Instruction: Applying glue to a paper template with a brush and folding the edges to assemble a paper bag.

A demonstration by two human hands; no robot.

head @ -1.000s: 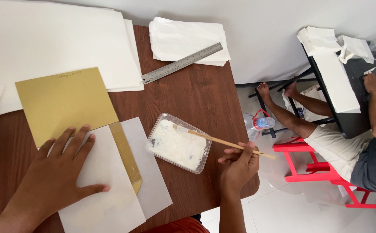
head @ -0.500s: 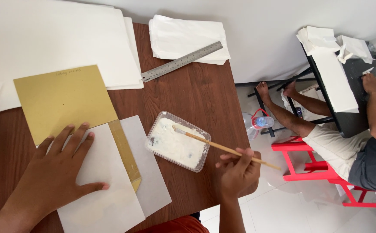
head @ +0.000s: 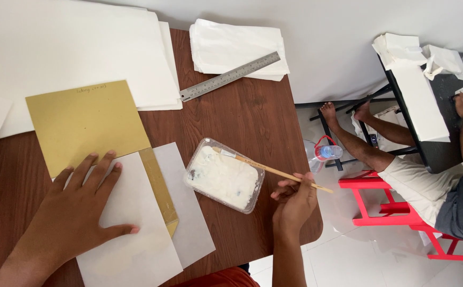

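Note:
My left hand [head: 77,212] lies flat, fingers spread, on a white paper sheet [head: 135,234] that overlaps a gold card [head: 88,125] on the brown wooden table [head: 252,117]. My right hand [head: 295,202] holds a thin wooden brush [head: 268,169] by its handle. The brush tip rests in a clear plastic tray of white paste [head: 223,175] that sits between the two hands.
A steel ruler [head: 230,76] lies at the back beside a stack of white paper bags [head: 236,45]. Large white sheets [head: 66,53] cover the far left. To the right another person [head: 433,186] sits on a red stool [head: 396,212] at a black table.
My right hand has shifted the brush so its tip has moved left across the paste tray. My left hand stays pressed on the white sheet.

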